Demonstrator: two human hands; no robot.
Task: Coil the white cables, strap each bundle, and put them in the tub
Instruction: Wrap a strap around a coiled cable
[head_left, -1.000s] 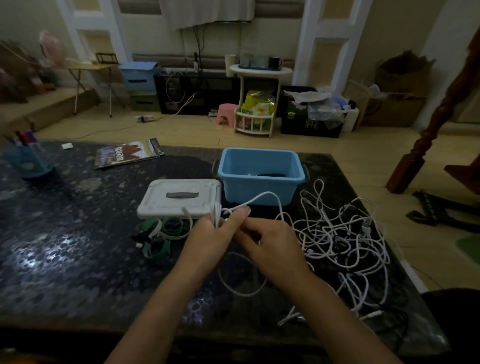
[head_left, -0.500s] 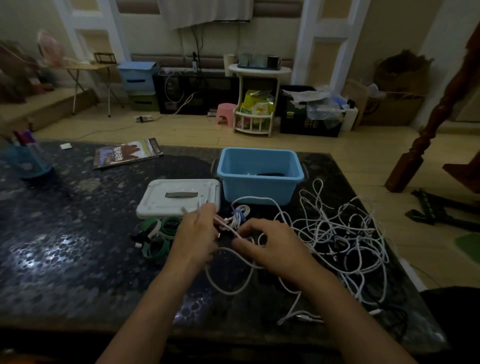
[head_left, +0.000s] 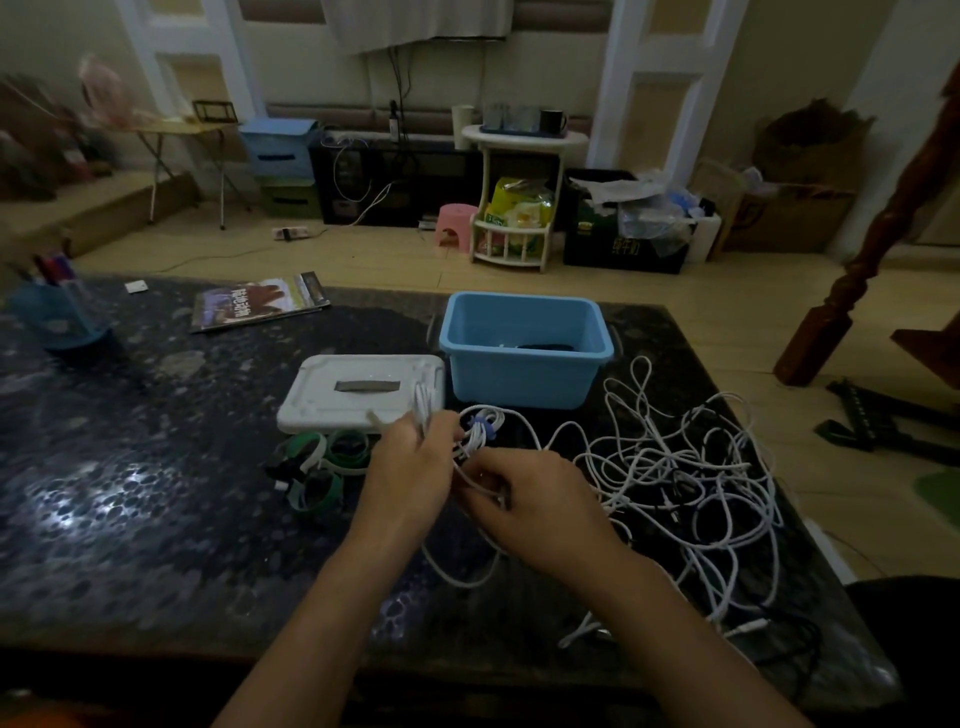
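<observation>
My left hand (head_left: 410, 473) grips several folded loops of a white cable (head_left: 422, 402) that stick up above its fingers. My right hand (head_left: 524, 499) pinches the same cable just to the right, and a slack loop (head_left: 457, 574) hangs below both hands onto the table. A small strapped bundle with a blue tie (head_left: 480, 426) lies just beyond the hands. A tangled pile of white cables (head_left: 685, 467) spreads across the table's right side. The blue tub (head_left: 524, 374) stands behind the hands, something dark at its bottom.
The tub's white lid (head_left: 358, 392) lies flat left of the tub. Green and white straps (head_left: 322, 467) sit in front of the lid. A magazine (head_left: 260, 306) and a blue pen cup (head_left: 57, 317) are at the far left. The dark table's edge (head_left: 810, 525) runs along the right.
Both hands have dropped lower toward the table and drawn the cable in. More loops are now gathered in my left hand, and the slack loop below has shifted right.
</observation>
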